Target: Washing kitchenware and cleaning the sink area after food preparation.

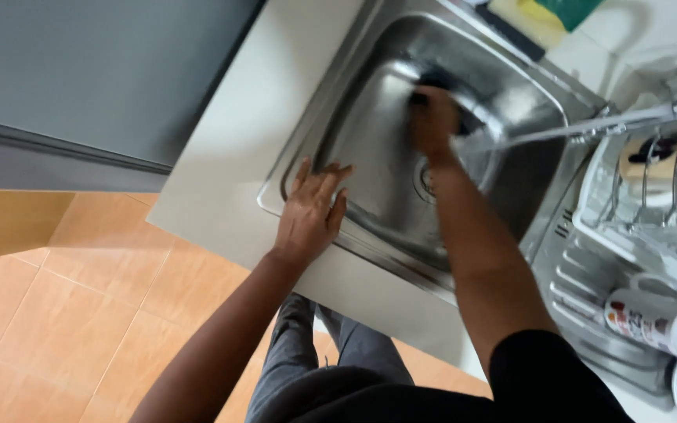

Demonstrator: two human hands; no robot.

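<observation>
My left hand (pixel 309 213) lies flat and released on the near rim of the steel sink (pixel 511 86), bracing me, while my right hand (pixel 431 119) — grip clenched on a dark scrubber (pixel 440 79) — scours the basin's back wall; I judge the scrubbing mid-way, the drain (pixel 426 178) side next.

Left hand (pixel 309 213) flat, fingers spread; right hand (pixel 432 121) curled, arm outstretched.

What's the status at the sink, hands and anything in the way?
Left hand flat on sink front rim. Right hand inside basin, pressing a dark scrubber; motion-blurred. Faucet spout crosses just beside the right hand.
</observation>
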